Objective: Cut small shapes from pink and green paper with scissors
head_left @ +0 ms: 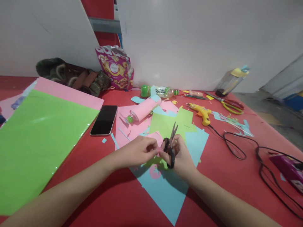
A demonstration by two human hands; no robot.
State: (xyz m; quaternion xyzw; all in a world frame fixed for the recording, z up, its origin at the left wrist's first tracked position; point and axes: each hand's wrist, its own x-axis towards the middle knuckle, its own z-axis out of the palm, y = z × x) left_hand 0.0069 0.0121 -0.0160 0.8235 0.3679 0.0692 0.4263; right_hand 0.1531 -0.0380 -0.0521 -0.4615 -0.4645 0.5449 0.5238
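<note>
Above a layered spread of coloured paper, my left hand (139, 151) and my right hand (183, 157) meet fingertip to fingertip. A small piece of pink paper (160, 150) is pinched between them, mostly covered by the fingers. Black-handled scissors (172, 148) hang on my right hand, blades apart and pointing up and away from the paper. Below lie a light blue sheet (170, 195), a round pink cutout (155, 171) and a light green sheet (163, 121). Just beyond, a bottle wrapped in pink paper (145, 110) rests on its side, with a green cap.
Left are a phone (104, 120) and a large green sheet pack (47, 135). Behind stand a purple snack bag (115, 67) and a lying bottle (161, 91). A yellow glue gun (201, 113), its black cord, yellow-and-red-handled scissors (233, 106) and a drinking bottle (230, 82) are right.
</note>
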